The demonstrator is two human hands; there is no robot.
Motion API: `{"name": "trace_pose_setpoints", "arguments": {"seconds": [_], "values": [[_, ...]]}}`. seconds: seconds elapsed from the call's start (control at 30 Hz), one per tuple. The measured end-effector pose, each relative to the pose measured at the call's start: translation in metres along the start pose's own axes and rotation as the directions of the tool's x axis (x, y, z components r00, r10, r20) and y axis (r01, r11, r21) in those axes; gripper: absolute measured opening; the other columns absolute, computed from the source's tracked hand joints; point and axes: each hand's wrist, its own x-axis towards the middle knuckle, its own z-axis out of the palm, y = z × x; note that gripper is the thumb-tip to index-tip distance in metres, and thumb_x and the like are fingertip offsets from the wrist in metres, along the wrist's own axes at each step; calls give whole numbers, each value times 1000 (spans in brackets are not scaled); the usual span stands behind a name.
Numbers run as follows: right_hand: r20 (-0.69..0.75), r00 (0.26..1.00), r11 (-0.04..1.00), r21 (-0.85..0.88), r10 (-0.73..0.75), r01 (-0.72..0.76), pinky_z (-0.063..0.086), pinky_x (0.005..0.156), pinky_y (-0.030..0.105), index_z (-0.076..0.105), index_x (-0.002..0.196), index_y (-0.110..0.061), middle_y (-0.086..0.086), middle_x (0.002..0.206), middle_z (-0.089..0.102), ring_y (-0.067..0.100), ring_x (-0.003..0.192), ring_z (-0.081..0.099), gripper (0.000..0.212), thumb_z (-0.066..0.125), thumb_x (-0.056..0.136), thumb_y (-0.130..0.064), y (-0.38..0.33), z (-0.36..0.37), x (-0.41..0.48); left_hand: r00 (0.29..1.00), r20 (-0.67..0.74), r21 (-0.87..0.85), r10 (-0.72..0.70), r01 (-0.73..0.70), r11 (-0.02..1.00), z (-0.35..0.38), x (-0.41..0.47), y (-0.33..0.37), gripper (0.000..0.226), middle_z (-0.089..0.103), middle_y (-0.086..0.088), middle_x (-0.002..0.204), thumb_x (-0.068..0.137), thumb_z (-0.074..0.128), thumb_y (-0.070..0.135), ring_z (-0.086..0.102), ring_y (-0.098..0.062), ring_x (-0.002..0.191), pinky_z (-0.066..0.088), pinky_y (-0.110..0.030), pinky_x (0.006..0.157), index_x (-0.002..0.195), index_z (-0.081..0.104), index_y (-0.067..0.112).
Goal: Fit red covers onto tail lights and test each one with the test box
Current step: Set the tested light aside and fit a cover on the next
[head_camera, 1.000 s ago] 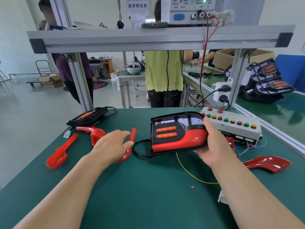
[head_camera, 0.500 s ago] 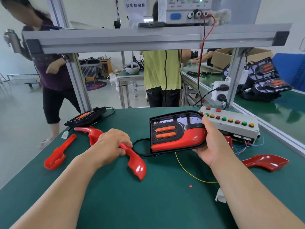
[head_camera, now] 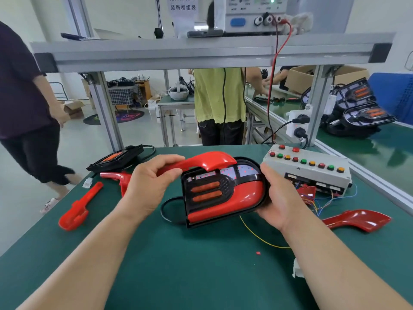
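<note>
While held, one tail light (head_camera: 225,199), one cover (head_camera: 209,161)

Green mat (head_camera: 201,276) open near hands; test box (head_camera: 312,173) blocks right.

The test box (head_camera: 312,173) stands right of the tail light (head_camera: 223,202), a loose cover (head_camera: 77,209) far left.

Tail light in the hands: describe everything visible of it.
The tail light is a glossy black plastic housing, rounded at its right end. A shiny red section fills its lower part; two orange strips sit in a black panel at left; a pale upper band with red dots is uncovered. The right hand grips its right end, holding it tilted over the table. A black cable loops out beneath. The left hand holds a red cover at its top edge.
</note>
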Motion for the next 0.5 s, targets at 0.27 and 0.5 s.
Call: {"name": "trace_pose_setpoints", "arguments": {"seconds": [0.27,0.5], "values": [[90,996,999,-40,26,-23,60,61,35,79,97,-14,11,100,77,22,80,75,43,45,103,-40,5,9,-6,992,-12,191,123,-118,974,17,-7,-4,42,60,22,100,89,68,3,58,0,103,39,-9,92,98,66,44],[91,996,997,-81,18,-10,61,65,34,71,109,-12,11,103,76,22,83,75,40,43,104,-41,5,13,-9,989,65,233,133,-145,962,17,-10,1,41,58,9,101,92,66,5,57,-11,107,43,-26,98,113,69,39]]}}
